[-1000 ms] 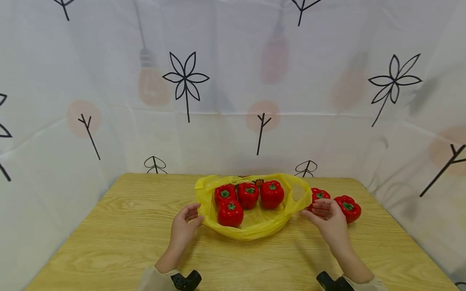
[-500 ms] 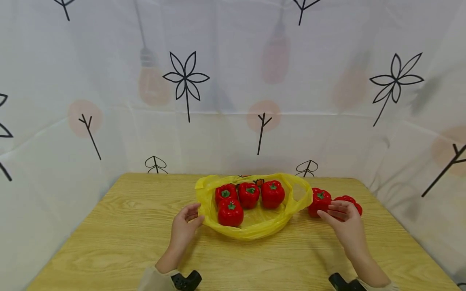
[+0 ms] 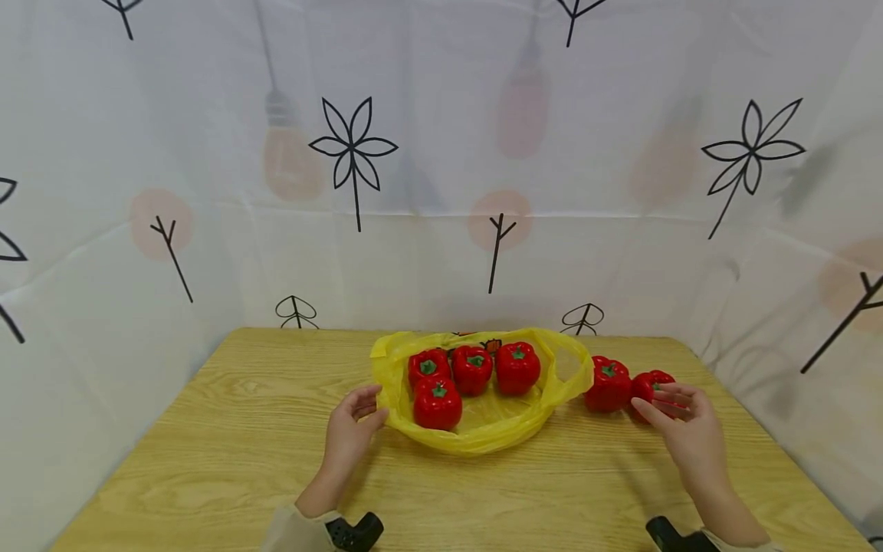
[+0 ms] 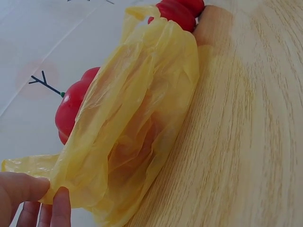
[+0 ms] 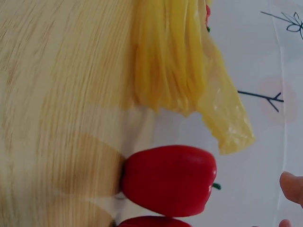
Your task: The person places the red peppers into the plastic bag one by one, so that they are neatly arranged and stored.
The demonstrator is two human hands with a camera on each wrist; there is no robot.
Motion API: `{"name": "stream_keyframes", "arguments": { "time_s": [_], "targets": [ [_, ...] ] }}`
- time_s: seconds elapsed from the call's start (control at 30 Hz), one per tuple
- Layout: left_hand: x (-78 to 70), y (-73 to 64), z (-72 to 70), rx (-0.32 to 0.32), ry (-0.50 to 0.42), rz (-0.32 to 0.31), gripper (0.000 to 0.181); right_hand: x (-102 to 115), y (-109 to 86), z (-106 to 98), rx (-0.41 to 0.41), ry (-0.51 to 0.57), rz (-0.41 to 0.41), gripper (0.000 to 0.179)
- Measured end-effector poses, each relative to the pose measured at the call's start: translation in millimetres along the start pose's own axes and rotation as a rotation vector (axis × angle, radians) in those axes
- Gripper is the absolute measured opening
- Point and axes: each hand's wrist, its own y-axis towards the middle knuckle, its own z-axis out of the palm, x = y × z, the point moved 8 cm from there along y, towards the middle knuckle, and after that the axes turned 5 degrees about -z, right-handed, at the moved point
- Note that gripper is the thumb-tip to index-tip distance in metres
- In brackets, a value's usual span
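Observation:
A yellow plastic bag point(image 3: 483, 443) lies with its mouth wide on the table, and several red bell peppers point(image 3: 438, 406) with green stems sit inside it. My left hand point(image 3: 348, 441) pinches the bag's left rim between thumb and fingers point(image 4: 60, 208). To the right of the bag, one bell pepper point(image 3: 607, 389) stands beside a second bell pepper point(image 3: 644, 386). My right hand point(image 3: 693, 433) is at that second one, fingers spread loosely in front of it and hiding much of it. In the right wrist view only a thumb point(image 5: 292, 187) and some fingertips show at the edge.
The wooden table point(image 3: 228, 452) stretches out in front of the bag and to both sides. A pale patterned cloth point(image 3: 414, 176) hangs directly behind its back edge and along the sides. A dark device point(image 3: 355, 530) is strapped to each wrist.
My right hand has moved away from the bag's right side, passing the nearer loose pepper to the outer one. The left hand has stayed at the bag's rim.

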Motion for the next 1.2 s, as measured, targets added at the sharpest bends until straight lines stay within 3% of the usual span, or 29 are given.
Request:
{"name": "stream_keyframes", "arguments": {
  "time_s": [0.27,0.53,0.63,0.77,0.93,1.2],
  "targets": [
    [-0.1,-1.3,-1.5,-0.002,0.001,0.002,0.034,30,-15.2,-16,0.017,0.005,0.126,0.051],
    [-4.6,-4.3,-0.8,-0.007,0.012,0.016,0.034,-10,5.2,-30,-0.031,-0.02,0.112,0.05],
    [-5.6,-4.9,-0.5,-0.001,0.007,0.025,0.035,-14,7.5,-34,-0.036,-0.034,0.111,0.048],
    [-4.8,-4.3,-0.4,0.002,0.007,0.027,0.035,5,-0.4,-36,-0.022,-0.053,0.149,0.046],
    [-1.1,-1.9,-2.3,-0.011,0.009,0.005,0.034,28,-8.2,-34,-0.012,-0.099,0.196,0.057],
    [-0.9,-1.8,-0.7,-0.005,0.01,0.02,0.034,-15,16.3,-36,0.019,-0.154,0.144,0.068]
  ]
}}
